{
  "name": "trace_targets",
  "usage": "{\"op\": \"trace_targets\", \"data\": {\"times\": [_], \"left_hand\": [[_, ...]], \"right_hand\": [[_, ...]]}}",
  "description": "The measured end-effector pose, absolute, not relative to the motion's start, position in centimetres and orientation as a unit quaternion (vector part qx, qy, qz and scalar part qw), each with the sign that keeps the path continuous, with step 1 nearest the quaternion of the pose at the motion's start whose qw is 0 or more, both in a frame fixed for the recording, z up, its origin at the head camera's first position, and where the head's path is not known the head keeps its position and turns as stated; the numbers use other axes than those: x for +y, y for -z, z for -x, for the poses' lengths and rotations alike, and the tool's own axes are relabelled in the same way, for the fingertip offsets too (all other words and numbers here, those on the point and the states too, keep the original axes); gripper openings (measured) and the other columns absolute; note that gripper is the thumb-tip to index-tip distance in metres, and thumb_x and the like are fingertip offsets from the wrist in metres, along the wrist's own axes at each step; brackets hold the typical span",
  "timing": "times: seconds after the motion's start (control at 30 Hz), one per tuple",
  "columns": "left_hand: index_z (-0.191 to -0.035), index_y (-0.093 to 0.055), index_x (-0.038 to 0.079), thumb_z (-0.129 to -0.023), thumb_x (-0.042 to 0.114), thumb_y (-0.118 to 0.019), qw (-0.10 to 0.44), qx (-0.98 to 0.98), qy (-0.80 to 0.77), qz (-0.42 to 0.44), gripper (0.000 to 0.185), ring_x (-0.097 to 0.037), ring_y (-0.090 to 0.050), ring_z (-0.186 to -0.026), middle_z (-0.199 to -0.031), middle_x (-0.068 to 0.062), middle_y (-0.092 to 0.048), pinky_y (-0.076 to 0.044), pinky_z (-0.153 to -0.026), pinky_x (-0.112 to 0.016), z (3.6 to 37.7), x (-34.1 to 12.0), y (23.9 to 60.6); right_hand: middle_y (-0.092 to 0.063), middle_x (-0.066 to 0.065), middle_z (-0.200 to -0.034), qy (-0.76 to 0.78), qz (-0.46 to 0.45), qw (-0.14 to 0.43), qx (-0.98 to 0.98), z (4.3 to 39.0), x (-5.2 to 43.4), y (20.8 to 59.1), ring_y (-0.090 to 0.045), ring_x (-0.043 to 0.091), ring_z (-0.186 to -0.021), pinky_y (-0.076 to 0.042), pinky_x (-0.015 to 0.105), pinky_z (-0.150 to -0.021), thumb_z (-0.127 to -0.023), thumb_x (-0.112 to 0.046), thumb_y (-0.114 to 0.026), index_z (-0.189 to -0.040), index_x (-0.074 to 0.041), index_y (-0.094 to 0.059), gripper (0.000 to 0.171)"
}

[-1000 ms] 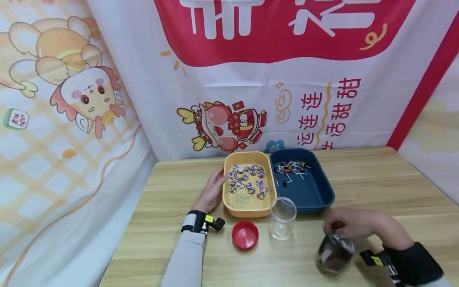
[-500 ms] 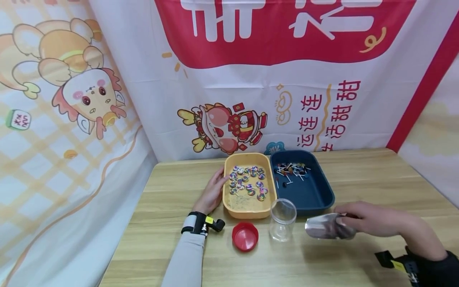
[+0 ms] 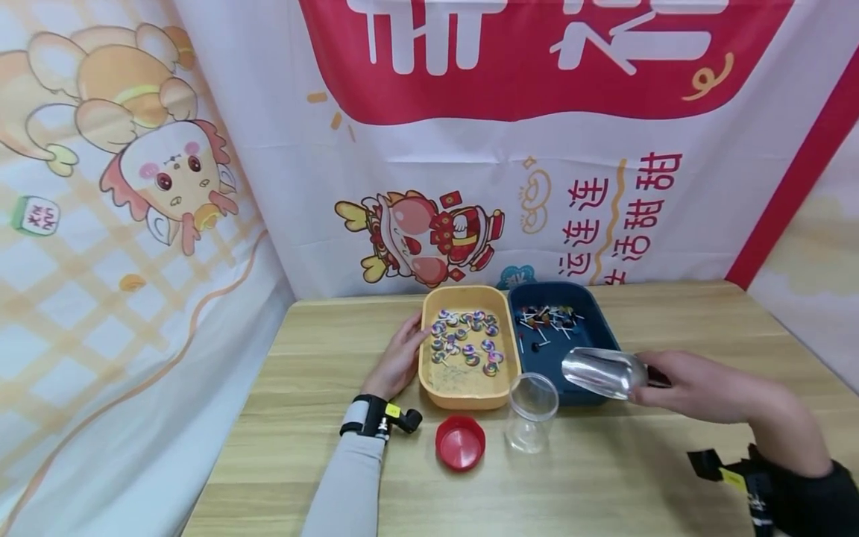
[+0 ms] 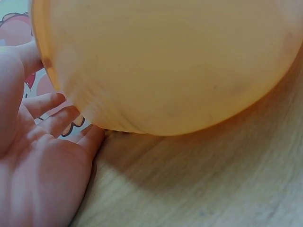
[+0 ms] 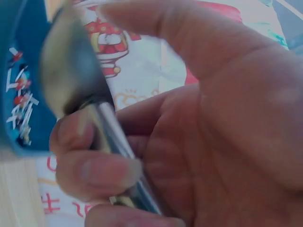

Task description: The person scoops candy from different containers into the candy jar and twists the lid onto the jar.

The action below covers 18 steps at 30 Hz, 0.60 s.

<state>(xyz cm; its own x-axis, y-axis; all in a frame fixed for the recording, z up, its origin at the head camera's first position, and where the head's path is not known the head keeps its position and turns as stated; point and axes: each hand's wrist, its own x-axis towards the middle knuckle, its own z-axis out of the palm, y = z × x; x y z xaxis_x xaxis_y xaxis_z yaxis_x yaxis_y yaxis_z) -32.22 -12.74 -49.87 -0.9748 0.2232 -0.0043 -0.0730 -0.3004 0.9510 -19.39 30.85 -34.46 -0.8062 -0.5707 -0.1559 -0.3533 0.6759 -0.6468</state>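
My right hand (image 3: 698, 388) grips the handle of a shiny metal scoop (image 3: 600, 371), its fingers (image 5: 90, 170) curled round the handle, and holds it tilted above the near edge of the dark blue tray (image 3: 597, 332). That tray holds several small sticks with dark heads (image 3: 546, 319). My left hand (image 3: 400, 356) rests with straight fingers against the left wall of the yellow tray (image 3: 429, 380), seen close up as the yellow tray (image 4: 165, 61) in the left wrist view. Several swirled candies (image 3: 466, 339) lie in it. A clear jar (image 3: 530, 412) stands open in front of the trays.
A red lid (image 3: 459, 441) lies on the wooden table (image 3: 637, 477) left of the jar. A printed cloth backdrop (image 3: 470, 149) closes the table's back and left sides. Bare table lies to the right and front.
My right hand has lifted the scoop from low over the table at the front right up and leftward to the blue tray's near edge. The left hand has stayed put.
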Motion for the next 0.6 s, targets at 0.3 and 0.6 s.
{"op": "trace_targets", "data": {"times": [0.3, 0.6], "left_hand": [[-0.162, -0.025, 0.011, -0.107, 0.014, -0.051, 0.091, 0.581, -0.805, -0.081, 0.061, -0.028, -0.033, -0.151, -0.168, -0.012, -0.025, -0.036, -0.121, -0.039, 32.2, -12.6, 50.0], [-0.162, -0.027, 0.011, -0.107, 0.015, -0.052, 0.088, 0.584, -0.804, -0.072, 0.061, -0.028, -0.034, -0.150, -0.167, -0.012, -0.026, -0.037, -0.120, -0.039, 32.0, -12.8, 50.1]], "right_hand": [[-0.061, 0.001, -0.091, 0.221, 0.208, 0.155, 0.940, 22.4, 28.8, 33.8, -0.055, 0.020, -0.082, -0.051, 0.034, -0.070, -0.091, -0.007, -0.069, -0.112, 0.003, -0.065, 0.023], [-0.054, 0.005, -0.082, 0.187, 0.161, 0.173, 0.954, 24.7, 27.3, 34.3, -0.049, 0.021, -0.071, -0.041, 0.033, -0.062, -0.091, -0.003, -0.064, -0.099, 0.004, -0.061, 0.011]]}}
